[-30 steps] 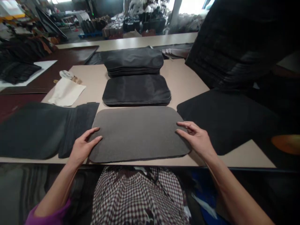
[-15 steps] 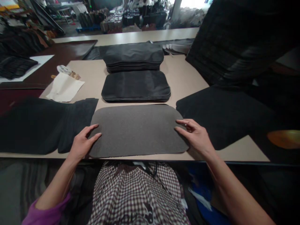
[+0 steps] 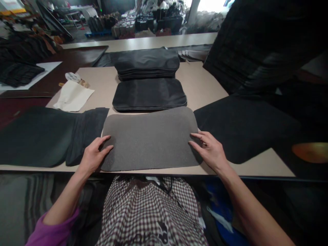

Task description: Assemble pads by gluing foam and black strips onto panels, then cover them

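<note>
A grey, matte sheet with rounded corners [image 3: 151, 140] lies at the front of the table, its far right part bowed up a little. It looks like a leather panel with the rough side up. My left hand [image 3: 93, 154] grips its left end, thumb and forefinger on the upper face. At the opposite end my right hand [image 3: 210, 150] holds the edge the same way; the other fingers are partly hidden. Just beyond the sheet lies a stack of shiny black panels [image 3: 150, 94] of similar shape. A taller stack of black panels [image 3: 147, 59] stands behind it.
Dark sheets [image 3: 33, 136] lie to the left and another dark sheet [image 3: 246, 126] to the right. A tall dark pile [image 3: 256, 48] rises at the back right. A cream cloth [image 3: 73, 95] rests at the left on the tan tabletop [image 3: 205, 78].
The sheet's far right part has risen and bowed upward. Both hands have shifted slightly inward with their hold on its ends kept. The view has moved a little.
</note>
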Tool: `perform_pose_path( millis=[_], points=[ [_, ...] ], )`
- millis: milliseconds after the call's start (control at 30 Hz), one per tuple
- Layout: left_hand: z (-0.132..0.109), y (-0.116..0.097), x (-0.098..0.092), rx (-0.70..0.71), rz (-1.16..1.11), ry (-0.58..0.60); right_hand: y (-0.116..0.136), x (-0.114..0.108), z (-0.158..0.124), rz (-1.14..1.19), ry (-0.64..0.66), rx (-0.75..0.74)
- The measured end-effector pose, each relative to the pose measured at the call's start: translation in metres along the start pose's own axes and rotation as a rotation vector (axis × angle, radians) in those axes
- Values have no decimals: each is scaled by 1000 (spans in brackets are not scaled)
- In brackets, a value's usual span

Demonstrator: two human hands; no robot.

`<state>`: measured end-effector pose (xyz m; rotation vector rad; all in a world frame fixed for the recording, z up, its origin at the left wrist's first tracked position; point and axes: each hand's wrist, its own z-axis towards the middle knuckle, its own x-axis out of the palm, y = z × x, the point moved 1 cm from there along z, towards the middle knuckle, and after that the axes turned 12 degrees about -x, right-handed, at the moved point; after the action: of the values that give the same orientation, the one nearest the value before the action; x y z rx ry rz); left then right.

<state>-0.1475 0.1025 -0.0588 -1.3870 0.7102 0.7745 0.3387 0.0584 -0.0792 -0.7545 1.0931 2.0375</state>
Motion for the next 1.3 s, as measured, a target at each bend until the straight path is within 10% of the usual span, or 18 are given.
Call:
perform_pose_path(
  millis=[867, 1300],
  points=[
    [0, -9, 4, 95, 9, -1, -17, 7, -11, -215, 89, -28],
    [-3, -3, 7, 93, 22, -3, -24, 13, -8, -183, 194, -327]
  ],
)
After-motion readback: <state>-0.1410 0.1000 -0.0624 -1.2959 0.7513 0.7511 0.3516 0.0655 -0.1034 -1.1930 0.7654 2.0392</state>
